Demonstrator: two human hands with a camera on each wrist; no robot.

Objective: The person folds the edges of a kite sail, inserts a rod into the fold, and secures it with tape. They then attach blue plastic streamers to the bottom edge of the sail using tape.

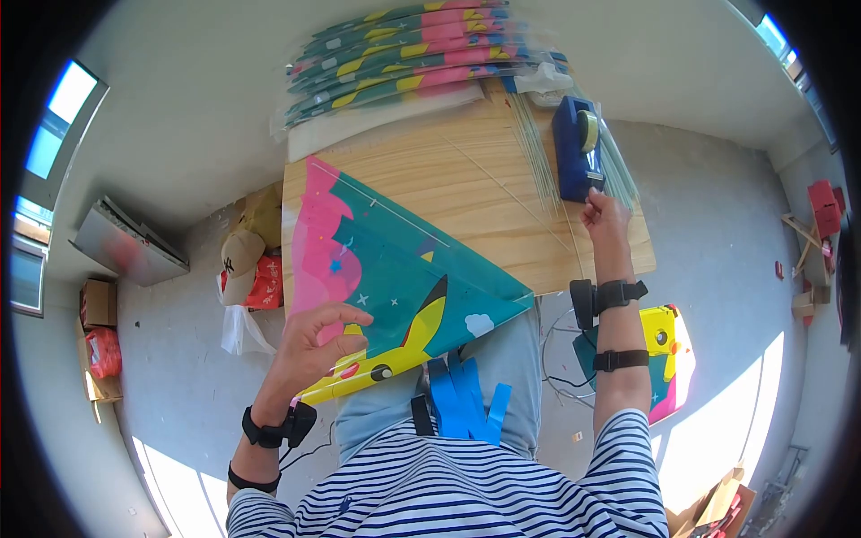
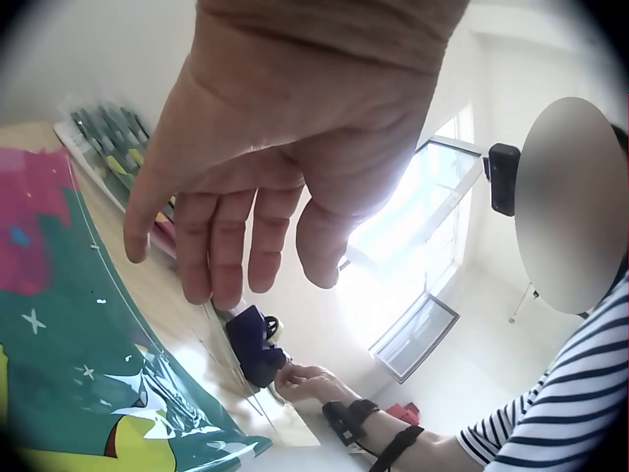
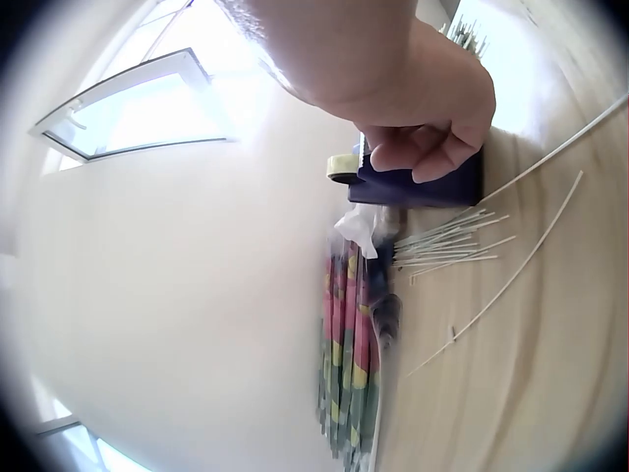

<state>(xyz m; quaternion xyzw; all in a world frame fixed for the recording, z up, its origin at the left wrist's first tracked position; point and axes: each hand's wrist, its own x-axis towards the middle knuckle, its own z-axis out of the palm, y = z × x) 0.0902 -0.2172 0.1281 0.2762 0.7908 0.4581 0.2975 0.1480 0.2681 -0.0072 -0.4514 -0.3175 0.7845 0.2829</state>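
The kite (image 1: 395, 269) spreads from table (image 1: 489, 157) to lap (image 1: 525, 350), handy to reach, the left hand (image 1: 325, 345) loose and holding nothing at eight o'clock, while the right hand (image 1: 607, 215) seems to pinch tape (image 1: 587, 132) at two o'clock.

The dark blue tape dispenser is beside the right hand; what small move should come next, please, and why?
The right hand should probably draw tape from the dark blue dispenser: its fingers curl at the near end, and the printed green triangular plastic sheet lies by the left hand.
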